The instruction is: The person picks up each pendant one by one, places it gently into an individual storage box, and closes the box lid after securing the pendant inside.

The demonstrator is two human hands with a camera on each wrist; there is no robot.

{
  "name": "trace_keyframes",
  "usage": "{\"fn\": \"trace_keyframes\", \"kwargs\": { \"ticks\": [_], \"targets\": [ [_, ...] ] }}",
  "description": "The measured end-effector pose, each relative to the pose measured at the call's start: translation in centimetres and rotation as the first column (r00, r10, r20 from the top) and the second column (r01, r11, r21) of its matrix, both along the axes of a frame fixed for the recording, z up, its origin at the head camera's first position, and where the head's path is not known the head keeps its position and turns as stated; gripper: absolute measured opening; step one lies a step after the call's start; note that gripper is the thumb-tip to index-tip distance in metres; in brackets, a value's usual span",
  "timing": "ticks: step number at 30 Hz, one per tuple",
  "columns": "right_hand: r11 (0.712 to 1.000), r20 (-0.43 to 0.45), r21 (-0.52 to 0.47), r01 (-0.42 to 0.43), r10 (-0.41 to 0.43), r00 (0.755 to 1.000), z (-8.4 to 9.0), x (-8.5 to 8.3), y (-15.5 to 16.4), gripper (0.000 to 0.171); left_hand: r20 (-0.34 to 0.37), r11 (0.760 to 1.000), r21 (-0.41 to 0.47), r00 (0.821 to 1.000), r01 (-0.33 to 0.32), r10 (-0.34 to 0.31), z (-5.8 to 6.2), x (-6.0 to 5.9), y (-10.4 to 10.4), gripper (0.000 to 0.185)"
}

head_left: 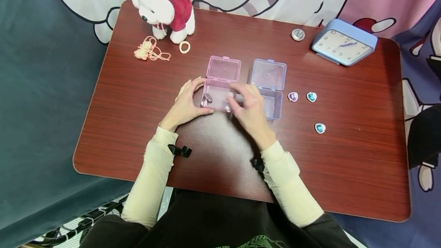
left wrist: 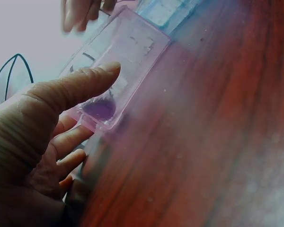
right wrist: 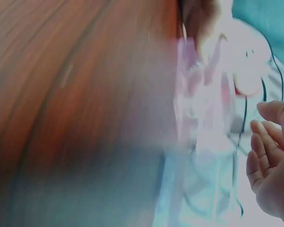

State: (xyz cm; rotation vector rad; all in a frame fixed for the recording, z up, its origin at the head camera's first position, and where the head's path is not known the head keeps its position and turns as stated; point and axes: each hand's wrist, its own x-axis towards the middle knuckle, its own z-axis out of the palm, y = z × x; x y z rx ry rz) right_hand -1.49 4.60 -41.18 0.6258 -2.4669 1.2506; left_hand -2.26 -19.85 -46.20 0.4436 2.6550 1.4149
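A small clear pink box has its lid tipped back. My left hand grips its left end, thumb along the near wall and fingers at the far side. A small dark purplish piece lies in the box's left part; its kind is unclear. My right hand hovers over the box's right end, thumb and fingers apart and nothing between them in the right wrist view. Beside the pink box is an open clear blue box, partly covered by that hand.
Right of the boxes lie a purple heart-shaped gem and two blue ones, the nearer gem set apart. Behind them are a round metal piece and a blue clock. A plush dog, yarn and a ring are back left.
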Motion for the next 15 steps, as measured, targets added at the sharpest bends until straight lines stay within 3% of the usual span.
{"fn": "trace_keyframes", "kwargs": {
  "ticks": [3, 8, 15],
  "targets": [
    [0.990, -0.016, -0.084, 0.112, -0.114, 0.993, 0.4, 0.5, 2.7, 0.026, -0.010, 1.000, 0.006, 1.000, -0.001, 0.001, 0.0, 0.0, 0.0, 0.097],
    [0.936, 0.029, -0.182, 0.301, -0.301, 0.953, 0.4, 0.9, 7.3, 0.022, -0.009, 1.000, 0.012, 1.000, -0.008, 0.008, 0.1, -0.1, 0.1, 0.096],
    [0.865, 0.149, -0.145, 0.480, -0.460, 0.875, -1.1, 0.8, 11.9, 0.024, 0.005, 1.000, 0.001, 1.000, -0.015, 0.015, 0.0, 0.0, 0.2, 0.097]
  ]
}}
